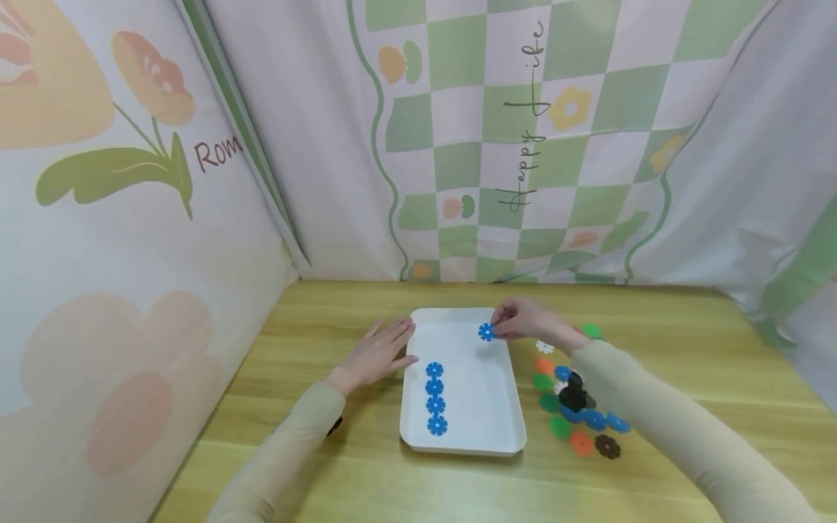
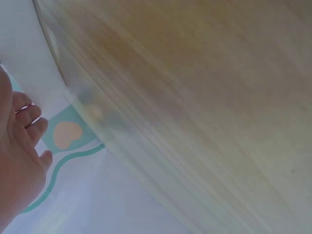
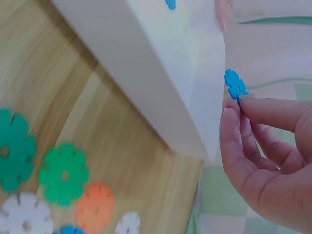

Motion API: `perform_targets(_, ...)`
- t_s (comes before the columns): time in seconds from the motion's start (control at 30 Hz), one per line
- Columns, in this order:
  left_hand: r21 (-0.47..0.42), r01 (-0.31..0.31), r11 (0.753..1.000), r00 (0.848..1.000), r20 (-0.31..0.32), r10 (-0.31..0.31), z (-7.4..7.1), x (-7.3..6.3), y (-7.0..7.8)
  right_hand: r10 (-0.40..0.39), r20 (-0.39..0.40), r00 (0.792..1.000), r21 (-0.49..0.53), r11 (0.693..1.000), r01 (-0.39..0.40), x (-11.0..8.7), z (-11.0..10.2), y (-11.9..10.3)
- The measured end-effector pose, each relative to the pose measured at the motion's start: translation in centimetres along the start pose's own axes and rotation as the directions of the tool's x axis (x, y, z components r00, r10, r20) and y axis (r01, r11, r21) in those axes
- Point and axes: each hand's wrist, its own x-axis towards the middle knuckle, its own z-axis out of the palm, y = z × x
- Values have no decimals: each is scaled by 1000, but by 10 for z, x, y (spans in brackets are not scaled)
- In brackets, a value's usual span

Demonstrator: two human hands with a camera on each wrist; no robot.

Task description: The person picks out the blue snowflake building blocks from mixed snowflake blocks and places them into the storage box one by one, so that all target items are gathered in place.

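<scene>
In the head view my right hand pinches a blue snowflake disc between thumb and fingertips, over the upper right part of the white tray. The right wrist view shows the same notched blue disc held edge-on by the fingers of my right hand. My left hand lies with straight fingers at the tray's left rim. A column of several blue discs stands in the tray's left half. In the left wrist view only part of my left hand shows, holding nothing.
Right of the tray lies a loose pile of discs: a green disc, an orange disc, a brown disc, blue discs and others. My right forearm covers part of it. A printed curtain hangs behind the wooden table.
</scene>
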Motion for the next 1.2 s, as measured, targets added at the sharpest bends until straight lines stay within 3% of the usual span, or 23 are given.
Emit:
perform_targets(0.27, -23, -19, 1000, 1000, -5, 19, -2, -1, 1, 48, 0, 999, -73, 996, -48, 21, 28, -7)
perform_targets(0.63, -28, -29, 999, 1000, 1, 29, -1, 0, -3, 102, 6, 995, -63, 993, -102, 37, 52, -22)
perform_targets(0.87, -37, -5, 999, 999, 32, 7, 0, 2, -3, 105, -22, 994, -74, 992, -107, 47, 66, -24)
perform_targets(1.2, -33, -17, 999, 1000, 21, 17, -2, 0, -2, 108, -52, 993, -114, 987, -113, 57, 87, -20)
